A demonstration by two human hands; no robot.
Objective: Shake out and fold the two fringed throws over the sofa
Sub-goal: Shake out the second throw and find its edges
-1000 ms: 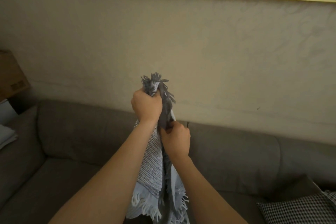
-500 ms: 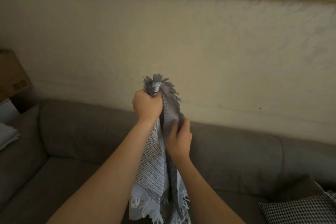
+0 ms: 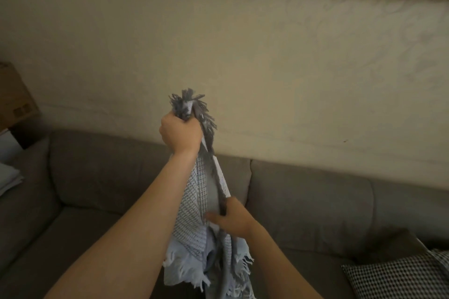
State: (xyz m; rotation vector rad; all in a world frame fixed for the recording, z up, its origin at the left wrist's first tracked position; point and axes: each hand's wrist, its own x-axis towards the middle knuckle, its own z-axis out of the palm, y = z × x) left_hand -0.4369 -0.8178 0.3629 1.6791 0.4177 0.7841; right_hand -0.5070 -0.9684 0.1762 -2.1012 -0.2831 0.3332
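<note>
A person's right hand point(image 3: 230, 219) has slid down the fringed throw point(image 3: 194, 201) since half a second ago, when it sat just under the left hand point(image 3: 181, 135). It is now well below that hand, and the cloth between them is pulled into a taut, slanting line. The left hand has held its place, fist closed round the bunched top of the throw, with a tuft of dark grey fringe point(image 3: 188, 102) sprouting above the knuckles.

The throw is a soft woven cloth in pale blue and grey with a small waffle-like check and a darker grey band along one edge. Pale blue tassels hang ragged at its lower end. The right hand's fingers curl round the dark band, the thumb lying across the checked face beside it.

The throw hangs in the air in front of the back cushions of a grey-brown upholstered sofa point(image 3: 303, 201), near the seam between them. A black-and-white checked cushion point(image 3: 401, 279) lies at the sofa's right end.
</note>
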